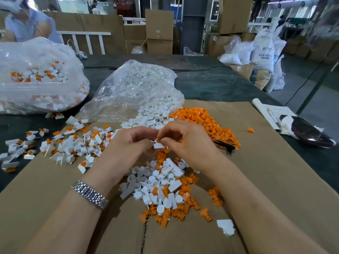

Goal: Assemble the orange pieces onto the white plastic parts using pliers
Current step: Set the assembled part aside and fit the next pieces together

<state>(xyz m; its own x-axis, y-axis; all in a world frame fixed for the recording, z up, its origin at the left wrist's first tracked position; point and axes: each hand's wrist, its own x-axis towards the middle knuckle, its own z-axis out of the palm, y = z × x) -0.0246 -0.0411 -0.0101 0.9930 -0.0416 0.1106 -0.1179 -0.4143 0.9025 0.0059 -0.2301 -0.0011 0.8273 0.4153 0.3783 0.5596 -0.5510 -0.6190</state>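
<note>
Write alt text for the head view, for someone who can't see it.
Both hands, left hand and right hand, pinch a white plastic part with an orange piece over cardboard strewn with loose parts. Black-handled pliers lie unused right of them.

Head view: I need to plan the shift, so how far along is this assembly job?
Done: joined white-and-orange parts fill the left bag and a heap beside it. In hand: the left hand and right hand are fitting an orange piece onto a white part. Left: loose orange pieces and a bag of white parts.
</note>
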